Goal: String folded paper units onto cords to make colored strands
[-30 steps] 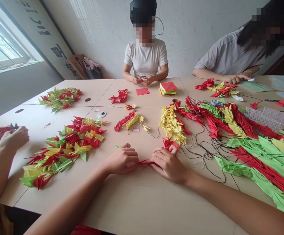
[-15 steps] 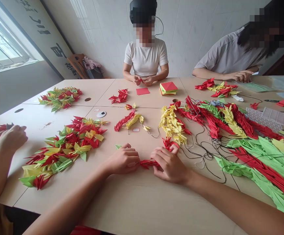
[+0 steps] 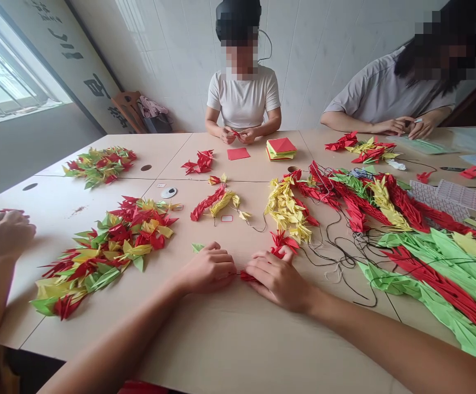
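My right hand (image 3: 276,274) is curled around red folded-paper cranes (image 3: 281,241), which stick out above its fingers and at its left edge. My left hand (image 3: 211,269) rests on the table just left of it, fingers bent and closed. A thin line, perhaps thread or a needle, shows in the small gap between the hands; what the left fingertips pinch is hidden. Beyond the left hand lies a small green paper piece (image 3: 198,248). A yellow crane bunch (image 3: 285,205) sits just past the right hand.
A heap of mixed paper cranes (image 3: 110,241) lies to the left. Black cords (image 3: 340,241) tangle near long green and red crane strings (image 3: 447,273) at right. Short strings (image 3: 208,202) lie ahead. Another person's hands (image 3: 5,232) work at far left; two people sit opposite.
The red cranes between my hands have shifted right, under my right hand, baring the thin line. The neighbour's hands at far left moved left, and the far-right person's hands came together.
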Demonstrator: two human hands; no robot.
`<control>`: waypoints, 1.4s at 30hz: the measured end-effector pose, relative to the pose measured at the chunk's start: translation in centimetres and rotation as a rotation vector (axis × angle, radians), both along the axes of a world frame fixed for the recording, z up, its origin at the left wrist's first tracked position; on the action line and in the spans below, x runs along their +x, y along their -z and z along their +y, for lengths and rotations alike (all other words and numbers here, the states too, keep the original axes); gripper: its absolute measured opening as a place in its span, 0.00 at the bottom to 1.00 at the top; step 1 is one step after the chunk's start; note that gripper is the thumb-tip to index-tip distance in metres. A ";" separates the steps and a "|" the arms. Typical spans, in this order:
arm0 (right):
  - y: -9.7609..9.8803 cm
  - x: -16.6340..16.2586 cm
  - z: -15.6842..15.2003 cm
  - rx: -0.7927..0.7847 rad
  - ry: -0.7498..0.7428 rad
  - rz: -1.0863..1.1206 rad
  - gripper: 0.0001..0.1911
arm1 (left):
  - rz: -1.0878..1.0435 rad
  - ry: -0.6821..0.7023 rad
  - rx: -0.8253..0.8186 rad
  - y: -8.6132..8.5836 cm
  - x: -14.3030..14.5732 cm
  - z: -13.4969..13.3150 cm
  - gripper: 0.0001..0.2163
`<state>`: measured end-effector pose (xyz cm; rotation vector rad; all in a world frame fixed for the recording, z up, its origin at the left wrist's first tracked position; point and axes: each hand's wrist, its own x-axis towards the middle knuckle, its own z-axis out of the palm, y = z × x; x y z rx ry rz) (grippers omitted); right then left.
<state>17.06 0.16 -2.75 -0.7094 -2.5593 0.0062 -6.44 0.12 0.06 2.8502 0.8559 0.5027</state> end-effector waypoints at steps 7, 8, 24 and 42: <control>-0.2 -0.1 -0.1 -0.049 0.028 0.052 0.06 | -0.026 -0.020 -0.012 -0.1 -0.3 0.1 0.06; -0.2 -0.1 -0.2 -0.057 0.036 0.057 0.06 | -0.033 -0.022 -0.015 -0.1 -0.4 0.1 0.06; 0.0 0.1 0.2 -0.122 0.109 0.116 0.11 | -0.124 -0.101 -0.059 0.6 -0.4 0.2 0.05; 0.2 -0.6 -0.6 -0.154 0.160 0.069 0.19 | -0.203 -0.086 -0.196 0.9 -1.8 0.0 0.06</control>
